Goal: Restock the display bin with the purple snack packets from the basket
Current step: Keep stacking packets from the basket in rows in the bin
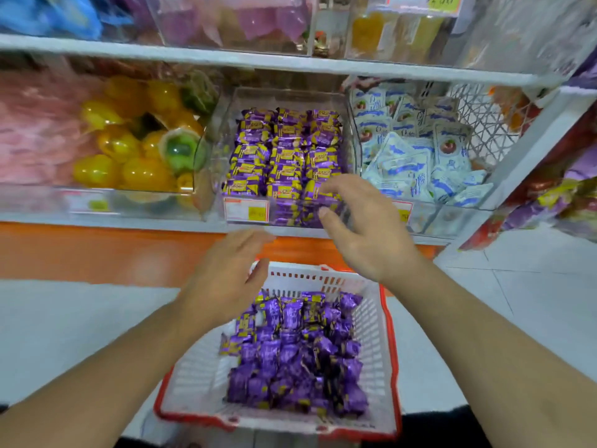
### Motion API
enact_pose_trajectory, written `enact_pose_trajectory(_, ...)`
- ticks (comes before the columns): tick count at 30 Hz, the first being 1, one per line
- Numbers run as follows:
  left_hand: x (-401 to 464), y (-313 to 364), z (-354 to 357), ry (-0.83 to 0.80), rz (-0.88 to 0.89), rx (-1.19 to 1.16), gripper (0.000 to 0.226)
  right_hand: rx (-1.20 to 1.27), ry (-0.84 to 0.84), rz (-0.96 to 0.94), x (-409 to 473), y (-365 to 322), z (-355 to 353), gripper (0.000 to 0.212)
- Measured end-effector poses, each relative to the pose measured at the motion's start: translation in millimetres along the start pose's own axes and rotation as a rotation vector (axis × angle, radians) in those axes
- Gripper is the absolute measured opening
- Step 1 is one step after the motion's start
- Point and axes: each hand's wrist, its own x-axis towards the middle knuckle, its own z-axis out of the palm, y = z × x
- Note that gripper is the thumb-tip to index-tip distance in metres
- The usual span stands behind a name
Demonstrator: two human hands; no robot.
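Note:
A white basket with a red rim (381, 357) sits on the floor in front of me, holding several loose purple snack packets (290, 347). On the lower shelf a clear display bin (284, 98) holds neat rows of the same purple and yellow packets (284, 150). My right hand (361, 227) hovers at the bin's front edge, fingers loosely spread, holding nothing. My left hand (226, 276) hangs over the basket's far left corner, fingers relaxed and empty.
Left of the bin, a clear bin of yellow and green jelly cups (135, 140). To its right, a bin of white and blue packets (416, 156) and a white lattice basket (484, 114). An orange shelf base (97, 250) runs below. Price tags (247, 210) are fixed to the bin fronts.

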Motion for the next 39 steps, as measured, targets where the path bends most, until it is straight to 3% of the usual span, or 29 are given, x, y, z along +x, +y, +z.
enact_pose_trajectory(9, -82, -76, 68, -0.305, -0.404, 0.178, 0.065, -0.018, -0.557, 0.225, -79, 13, 119, 0.034)
enact_pose_trajectory(13, -88, -97, 77, -0.453, -0.556, 0.165, 0.076, 0.038, -0.795, 0.268, -107, 7, 184, 0.046)
enact_pose_trajectory(16, -99, -101, 92, -0.582, -0.589, 0.096, 0.081, 0.097, -0.901, 0.273, -122, 0, 238, 0.049)
enact_pose_trajectory(20, -107, -103, 106, -0.601, -0.572, 0.114, 0.081, 0.143, -1.049, 0.295, -144, -3, 308, 0.054)
enact_pose_trajectory(24, -108, -104, 110, -0.598, -0.586, 0.101, 0.079, 0.068, -1.073, 0.240, -164, 6, 359, 0.061)
enact_pose_trajectory(33, -98, -95, 101, -0.626, -0.628, 0.077, 0.079, 0.098, -0.944, 0.298, -157, 8, 361, 0.023)
enact_pose_trajectory(39, -88, -90, 94, -0.605, -0.717, -0.046, 0.065, 0.271, -0.833, 0.414, -113, 14, 295, 0.039)
